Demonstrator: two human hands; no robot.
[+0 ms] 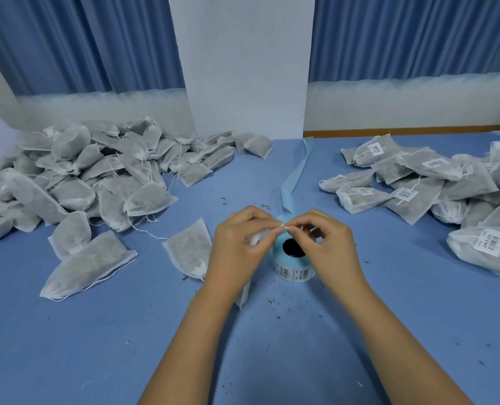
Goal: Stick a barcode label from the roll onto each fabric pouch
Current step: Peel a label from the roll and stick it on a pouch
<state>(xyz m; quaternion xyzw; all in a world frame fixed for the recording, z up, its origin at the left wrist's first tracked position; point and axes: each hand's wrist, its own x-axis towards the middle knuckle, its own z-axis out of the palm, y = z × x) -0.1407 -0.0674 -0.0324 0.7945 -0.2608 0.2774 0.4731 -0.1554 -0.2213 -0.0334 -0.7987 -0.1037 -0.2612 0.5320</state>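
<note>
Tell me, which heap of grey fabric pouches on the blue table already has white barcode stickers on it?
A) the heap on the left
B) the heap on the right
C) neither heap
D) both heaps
B: the heap of grey fabric pouches on the right shows white barcode stickers on several pouches, while the heap on the left shows none.

1. A small packing workroom: heaps of unlabelled fabric pouches (82,176) and labelled ones (436,182) lie on a blue tabletop (67,346).
2. A barcode label roll (294,266) stands between the heaps, with blue curtains (412,36) behind.
</note>
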